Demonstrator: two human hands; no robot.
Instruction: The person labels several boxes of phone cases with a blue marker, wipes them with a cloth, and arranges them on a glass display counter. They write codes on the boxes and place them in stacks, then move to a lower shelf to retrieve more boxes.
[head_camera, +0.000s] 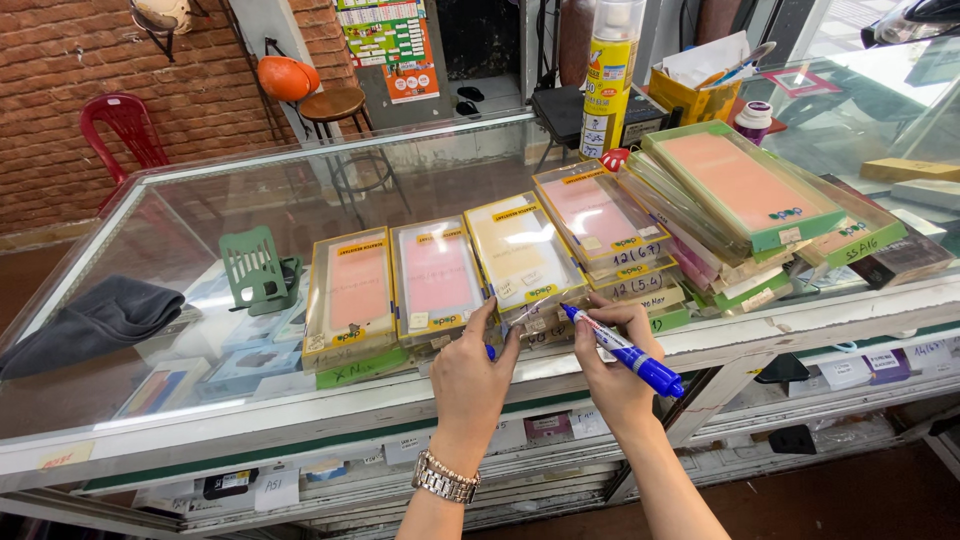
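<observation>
My right hand grips a blue marker pen, its tip pointing up-left at the front edge of a flat yellow-framed phone case box. My left hand, a metal watch on its wrist, pinches the front edge of that box and seems to hold the blue pen cap. The box tops a short stack on the glass counter. Two similar boxes with pink inserts lie side by side to its left.
More flat boxes are piled in leaning stacks to the right. A spray can stands behind them. A green phone stand and a dark folded cloth sit on the left. A red chair and stool stand beyond the counter.
</observation>
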